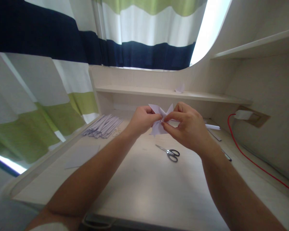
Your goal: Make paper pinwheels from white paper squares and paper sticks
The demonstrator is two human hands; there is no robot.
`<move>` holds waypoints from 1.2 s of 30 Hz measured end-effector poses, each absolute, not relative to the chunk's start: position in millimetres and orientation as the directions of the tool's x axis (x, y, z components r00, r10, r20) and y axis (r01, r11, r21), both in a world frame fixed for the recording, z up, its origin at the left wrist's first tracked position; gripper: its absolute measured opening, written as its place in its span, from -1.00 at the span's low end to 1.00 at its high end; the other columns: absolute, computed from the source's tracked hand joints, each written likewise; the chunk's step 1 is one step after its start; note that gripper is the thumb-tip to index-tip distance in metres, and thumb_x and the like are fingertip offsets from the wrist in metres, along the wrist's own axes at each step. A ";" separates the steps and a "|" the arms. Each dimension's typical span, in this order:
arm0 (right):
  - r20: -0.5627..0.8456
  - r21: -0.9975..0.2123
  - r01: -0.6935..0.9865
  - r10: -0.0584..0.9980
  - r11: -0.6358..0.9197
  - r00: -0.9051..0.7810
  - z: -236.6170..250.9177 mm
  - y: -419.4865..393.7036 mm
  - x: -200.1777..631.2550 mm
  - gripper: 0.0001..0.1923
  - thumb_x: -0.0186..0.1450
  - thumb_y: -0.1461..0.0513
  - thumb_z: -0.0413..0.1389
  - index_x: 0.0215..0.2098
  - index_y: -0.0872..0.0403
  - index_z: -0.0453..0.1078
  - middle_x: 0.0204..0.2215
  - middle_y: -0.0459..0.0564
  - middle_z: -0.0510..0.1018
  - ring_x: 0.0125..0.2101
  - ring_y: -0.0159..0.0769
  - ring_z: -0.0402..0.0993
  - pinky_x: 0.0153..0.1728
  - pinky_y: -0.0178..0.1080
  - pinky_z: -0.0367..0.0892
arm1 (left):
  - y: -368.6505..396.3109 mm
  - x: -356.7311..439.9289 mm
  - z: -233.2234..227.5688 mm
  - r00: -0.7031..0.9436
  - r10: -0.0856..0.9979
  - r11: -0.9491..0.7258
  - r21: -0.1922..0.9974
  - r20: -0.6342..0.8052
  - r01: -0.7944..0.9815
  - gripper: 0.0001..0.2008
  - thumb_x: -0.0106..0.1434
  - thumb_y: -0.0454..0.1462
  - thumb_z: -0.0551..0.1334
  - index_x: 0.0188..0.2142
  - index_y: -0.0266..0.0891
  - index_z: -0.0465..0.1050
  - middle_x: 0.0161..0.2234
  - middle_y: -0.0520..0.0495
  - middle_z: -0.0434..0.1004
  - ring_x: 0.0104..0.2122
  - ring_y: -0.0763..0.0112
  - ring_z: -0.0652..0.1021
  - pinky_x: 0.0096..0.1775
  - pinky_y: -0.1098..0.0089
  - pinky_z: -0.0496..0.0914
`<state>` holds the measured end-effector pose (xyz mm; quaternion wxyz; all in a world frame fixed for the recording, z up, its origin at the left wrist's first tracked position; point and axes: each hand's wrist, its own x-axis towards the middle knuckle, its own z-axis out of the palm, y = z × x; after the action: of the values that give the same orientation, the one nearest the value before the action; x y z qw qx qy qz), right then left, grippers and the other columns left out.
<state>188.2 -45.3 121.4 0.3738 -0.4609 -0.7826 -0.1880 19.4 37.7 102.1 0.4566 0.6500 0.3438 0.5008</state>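
Note:
A white paper pinwheel [158, 129] with pointed, curled blades is held up above the desk. My left hand [144, 120] grips it from the left, thumb near its middle. At the centre, the fingertips of my right hand [184, 123] are pinched together against the paper; whether a small piece is between them I cannot make out. Below the pinwheel, scissors [170, 152] with black handles lie on the desk.
Rolled paper sticks [103, 126] lie in a pile at the back left, near small bits [117, 132]. Paper sheets [83, 155] rest at the left. A white pen-like object [213, 127] is at the right, by a red cable [243, 150]. Folded paper [180, 88] sits on the shelf [144, 92].

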 end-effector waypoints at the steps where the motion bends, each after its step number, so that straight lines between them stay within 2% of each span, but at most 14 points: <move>1: 0.757 -0.050 0.862 0.583 0.504 -0.297 121.6 -45.5 188.2 -0.89 0.30 0.27 0.27 -0.33 0.04 0.68 -0.36 -0.01 0.45 -0.34 -0.22 0.39 -0.29 -0.15 0.22 | 37.5 19.6 102.3 0.265 0.905 -0.342 0.939 0.334 -0.016 -0.76 -0.06 -0.23 0.41 -0.38 -0.33 0.65 -0.44 -0.08 0.63 -0.48 0.37 0.56 -0.44 0.41 0.42; 8: 0.753 -0.041 0.867 0.586 0.496 -0.300 122.0 -45.5 189.6 -0.90 0.30 0.26 0.28 -0.32 0.02 0.68 -0.34 0.01 0.48 -0.32 -0.20 0.41 -0.27 -0.14 0.24 | 35.2 19.3 103.5 0.269 0.902 -0.336 0.940 0.337 -0.052 -0.81 -0.06 -0.25 0.42 -0.41 -0.31 0.64 -0.48 -0.05 0.60 -0.49 0.40 0.53 -0.45 0.43 0.38; 18: 0.757 -0.060 0.857 0.583 0.512 -0.295 123.0 -45.1 191.1 -0.89 0.31 0.24 0.27 -0.31 0.02 0.68 -0.38 -0.02 0.44 -0.36 -0.23 0.38 -0.31 -0.16 0.21 | 33.7 19.3 104.3 0.240 0.900 -0.373 0.928 0.363 -0.002 -0.80 -0.04 -0.24 0.40 -0.39 -0.31 0.66 -0.50 -0.03 0.59 -0.52 0.43 0.50 -0.48 0.44 0.32; 27: 0.771 -0.061 0.859 0.571 0.508 -0.283 122.4 -43.4 192.3 -0.87 0.33 0.22 0.25 -0.33 0.04 0.65 -0.39 -0.03 0.42 -0.37 -0.23 0.36 -0.33 -0.15 0.19 | 29.2 22.4 104.0 0.209 0.867 -0.455 0.890 0.452 -0.035 -0.87 0.00 -0.25 0.40 -0.44 -0.29 0.61 -0.48 -0.03 0.61 -0.47 0.42 0.53 -0.45 0.45 0.34; 32: 0.784 -0.124 0.848 0.575 0.516 -0.235 122.2 -43.2 191.7 -0.91 0.31 0.22 0.27 -0.32 0.02 0.64 -0.38 -0.03 0.44 -0.35 -0.22 0.38 -0.31 -0.15 0.23 | 26.6 21.4 104.5 0.211 0.859 -0.468 0.883 0.466 -0.040 -0.86 0.02 -0.24 0.40 -0.43 -0.28 0.62 -0.47 -0.04 0.62 -0.46 0.41 0.53 -0.43 0.44 0.35; 36: 0.792 -0.187 0.832 0.581 0.523 -0.188 123.0 -44.2 192.7 -0.94 0.30 0.24 0.31 -0.32 0.01 0.67 -0.38 -0.05 0.45 -0.36 -0.24 0.40 -0.32 -0.15 0.25 | 26.6 18.9 105.7 0.282 0.839 -0.457 0.884 0.465 -0.098 -0.83 0.05 -0.21 0.41 -0.39 -0.28 0.62 -0.44 -0.03 0.62 -0.45 0.44 0.54 -0.42 0.45 0.37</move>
<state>192.7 -44.2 123.0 0.4343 -0.4665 -0.7569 -0.1444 18.9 26.6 105.7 0.4413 0.6680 0.2774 0.5311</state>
